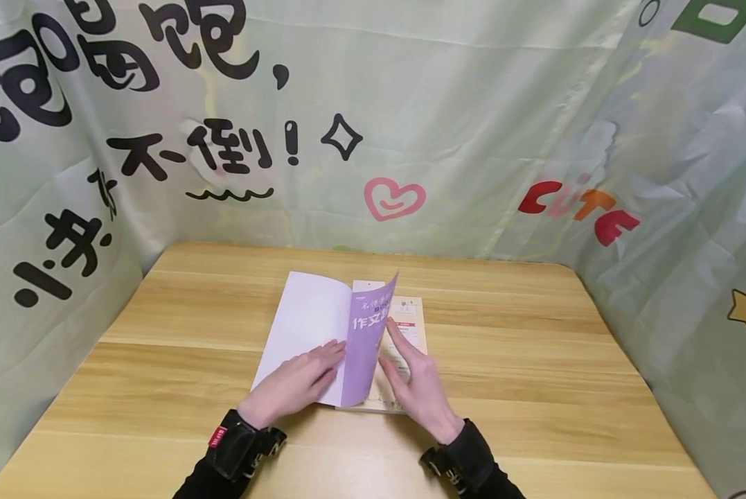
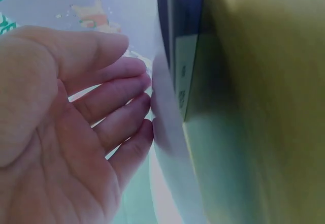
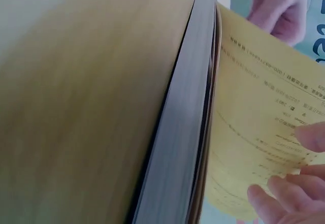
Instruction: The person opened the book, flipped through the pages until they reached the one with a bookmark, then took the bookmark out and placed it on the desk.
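Observation:
An open book lies on the table, its white left side [image 1: 304, 319] flat or nearly so. A purple page [image 1: 366, 346] with white lettering stands raised and curved near the spine. Beneath its right edge shows a cream page [image 1: 410, 319] with small print. My left hand [image 1: 294, 381] rests on the white side near the spine, its fingers extended. At the purple page's free edge is my right hand [image 1: 424, 391], thumb and fingers apart and nearly straight. In the right wrist view, its fingertips [image 3: 261, 201] lie against a printed yellowish page [image 3: 254, 122] beside the thick page block [image 3: 177, 117].
The wooden table [image 1: 535, 360] extends around the book on all sides. A pale printed cloth [image 1: 460, 125] hangs behind the table and along both sides. Black straps [image 1: 472, 450] wrap both wrists.

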A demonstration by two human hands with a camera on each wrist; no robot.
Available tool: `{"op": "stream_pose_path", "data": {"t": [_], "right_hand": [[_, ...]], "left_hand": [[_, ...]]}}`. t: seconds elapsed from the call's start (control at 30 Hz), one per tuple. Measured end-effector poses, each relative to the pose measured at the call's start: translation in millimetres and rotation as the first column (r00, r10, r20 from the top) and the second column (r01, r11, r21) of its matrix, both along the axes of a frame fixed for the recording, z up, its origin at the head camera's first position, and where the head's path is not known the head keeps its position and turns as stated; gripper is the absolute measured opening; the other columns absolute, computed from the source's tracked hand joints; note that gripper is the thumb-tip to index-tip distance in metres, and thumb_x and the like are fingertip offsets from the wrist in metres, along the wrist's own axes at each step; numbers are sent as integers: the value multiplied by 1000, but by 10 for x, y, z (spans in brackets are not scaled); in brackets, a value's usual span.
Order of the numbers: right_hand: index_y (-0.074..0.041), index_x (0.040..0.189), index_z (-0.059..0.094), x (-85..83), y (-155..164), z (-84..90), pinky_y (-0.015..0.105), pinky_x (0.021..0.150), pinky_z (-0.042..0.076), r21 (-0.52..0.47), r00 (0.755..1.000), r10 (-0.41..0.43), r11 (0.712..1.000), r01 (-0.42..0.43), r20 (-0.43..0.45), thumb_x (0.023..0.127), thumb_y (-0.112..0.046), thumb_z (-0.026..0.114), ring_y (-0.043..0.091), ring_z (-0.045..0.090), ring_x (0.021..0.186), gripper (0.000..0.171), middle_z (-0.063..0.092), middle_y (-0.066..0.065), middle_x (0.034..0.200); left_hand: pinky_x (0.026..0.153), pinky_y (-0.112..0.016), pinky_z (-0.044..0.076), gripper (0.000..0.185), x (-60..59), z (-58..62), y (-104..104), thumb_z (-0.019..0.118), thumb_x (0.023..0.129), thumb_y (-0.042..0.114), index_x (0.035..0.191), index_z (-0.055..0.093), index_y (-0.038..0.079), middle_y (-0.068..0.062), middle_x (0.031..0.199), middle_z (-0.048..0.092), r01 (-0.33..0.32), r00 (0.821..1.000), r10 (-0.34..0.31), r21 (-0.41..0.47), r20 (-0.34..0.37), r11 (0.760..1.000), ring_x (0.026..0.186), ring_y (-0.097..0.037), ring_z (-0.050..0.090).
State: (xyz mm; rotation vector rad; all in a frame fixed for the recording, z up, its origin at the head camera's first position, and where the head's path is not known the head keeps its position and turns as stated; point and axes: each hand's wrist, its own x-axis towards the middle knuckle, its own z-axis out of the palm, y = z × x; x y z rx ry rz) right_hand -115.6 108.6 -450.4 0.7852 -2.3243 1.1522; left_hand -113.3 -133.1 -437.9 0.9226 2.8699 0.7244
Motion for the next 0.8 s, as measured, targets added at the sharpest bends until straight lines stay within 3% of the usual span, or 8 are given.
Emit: {"op": "stream_pose_path", "data": {"t": [0.23,0.37,0.47,0.67,0.8], "right_hand": [[2,155,31,60,-82,14,49,117,37,97,982,109,987,-125,157,99,-7,59,33,40,146,63,35,23,160],[1,157,27,71,-125,13,48,121,31,157,948,158,966,-206,275,104,-16,54,27,30,152,62,25,18,166],[-3,159,24,77,-155,24,47,123,29,191,921,182,947,-259,344,105,-21,52,24,26,154,63,19,13,168],[-9,161,20,73,-195,24,45,124,28,245,881,213,909,-337,423,105,-30,51,23,24,155,67,11,7,170],[-9,160,22,67,-216,6,44,124,30,277,870,225,887,-369,438,105,-33,51,24,25,154,66,11,6,170]], "left_hand": [[120,-46,38,48,-20,112,-70,42,109,27,152,43,5,-9,162,37,-56,998,52,97,42,994,146,-28,43],[121,-44,37,53,-27,166,-85,34,110,37,159,30,16,-2,166,29,-84,995,73,161,74,983,148,-22,39],[121,-46,36,54,-33,191,-106,30,111,37,161,23,18,-2,167,26,-84,995,69,219,73,972,149,-23,36],[125,-49,28,54,-10,261,-160,27,112,32,162,17,18,-4,169,20,-113,993,96,288,74,951,153,-25,27],[125,-49,26,54,16,307,-192,28,112,31,163,14,21,-2,170,16,-111,994,100,287,52,952,155,-24,25]]}}
